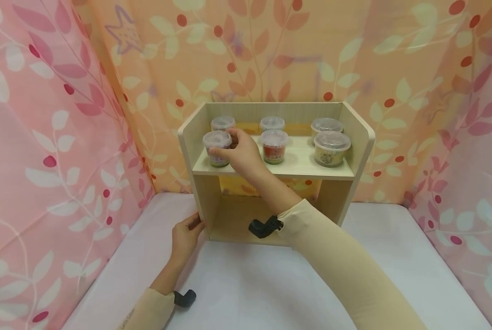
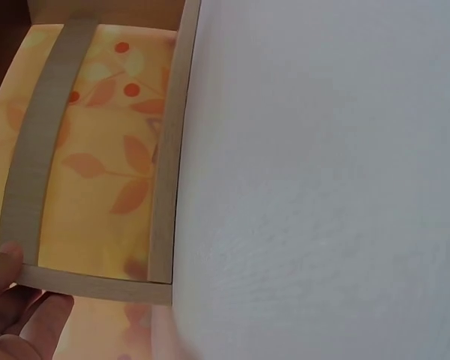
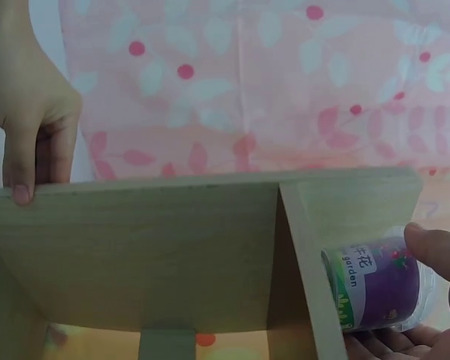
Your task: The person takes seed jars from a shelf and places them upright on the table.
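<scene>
My right hand (image 1: 246,153) grips a small lidded plastic cup (image 1: 217,139) at the front left of the wooden shelf unit's (image 1: 295,170) upper board. Its purple and green label (image 3: 375,289) shows in the right wrist view, with the thumb on one side and fingers around the other. The cup's base is right at the board. Low on the unit's left side, my left hand (image 1: 185,238) pinches the edge of the side panel (image 2: 97,287), thumb inside and fingers outside. Directly behind the gripped cup stands another lidded cup (image 1: 223,122), partly hidden.
Two cups stand mid-board, the front one (image 1: 274,147) with a red label and another (image 1: 272,123) behind. At right are two wider lidded tubs, a front one (image 1: 331,149) and a rear one (image 1: 326,124). The unit stands on a white-covered table (image 1: 246,284) between patterned curtains (image 1: 85,114).
</scene>
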{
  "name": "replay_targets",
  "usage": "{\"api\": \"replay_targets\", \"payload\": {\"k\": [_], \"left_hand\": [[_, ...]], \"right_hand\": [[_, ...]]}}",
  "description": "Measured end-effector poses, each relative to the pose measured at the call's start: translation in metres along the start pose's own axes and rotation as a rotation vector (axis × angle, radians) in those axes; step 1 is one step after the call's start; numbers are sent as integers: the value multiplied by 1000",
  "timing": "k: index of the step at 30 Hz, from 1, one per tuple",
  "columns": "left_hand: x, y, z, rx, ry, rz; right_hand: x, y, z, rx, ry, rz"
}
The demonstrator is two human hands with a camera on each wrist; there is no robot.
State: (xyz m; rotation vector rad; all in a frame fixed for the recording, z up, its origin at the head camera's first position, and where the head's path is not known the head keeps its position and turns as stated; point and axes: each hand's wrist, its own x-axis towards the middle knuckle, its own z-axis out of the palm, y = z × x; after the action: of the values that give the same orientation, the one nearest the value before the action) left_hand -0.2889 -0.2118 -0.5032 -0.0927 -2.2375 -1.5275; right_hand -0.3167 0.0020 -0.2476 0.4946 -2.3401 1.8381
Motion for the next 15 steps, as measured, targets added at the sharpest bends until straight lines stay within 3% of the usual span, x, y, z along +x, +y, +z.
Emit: {"api": "replay_targets", "payload": {"k": [15], "left_hand": [[-2,6,0,-23,-4,-34]], "right_hand": [[-78,-7,-8,206,-129,-54]]}}
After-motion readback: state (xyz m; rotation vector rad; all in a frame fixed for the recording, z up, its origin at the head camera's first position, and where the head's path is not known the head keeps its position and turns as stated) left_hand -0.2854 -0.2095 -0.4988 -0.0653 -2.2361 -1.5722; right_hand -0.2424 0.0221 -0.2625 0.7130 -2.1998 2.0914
